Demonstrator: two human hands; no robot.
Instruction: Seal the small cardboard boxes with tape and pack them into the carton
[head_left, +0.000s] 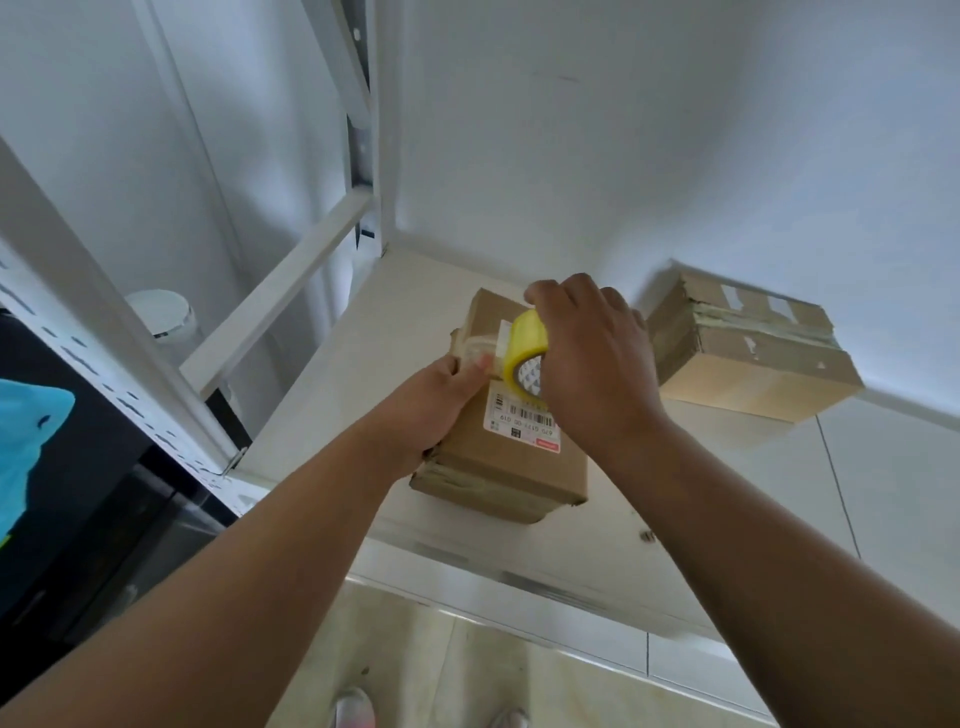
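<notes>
A small brown cardboard box (511, 467) with a white barcode label stands on the white counter (332, 395). My right hand (592, 358) grips a yellow roll of tape (527, 353) on top of the box. A clear strip of tape runs from the roll leftward across the top. My left hand (431, 410) lies against the box's left side and presses the loose tape end down at the top edge with its thumb. A second, taped cardboard box (748, 353) sits farther right against the wall.
A white metal shelf frame (280, 280) rises at the left of the counter. A dark surface with a blue shape (31, 431) lies at the far left. The counter's front edge (519, 577) is below the box, with tiled floor and my shoes beneath.
</notes>
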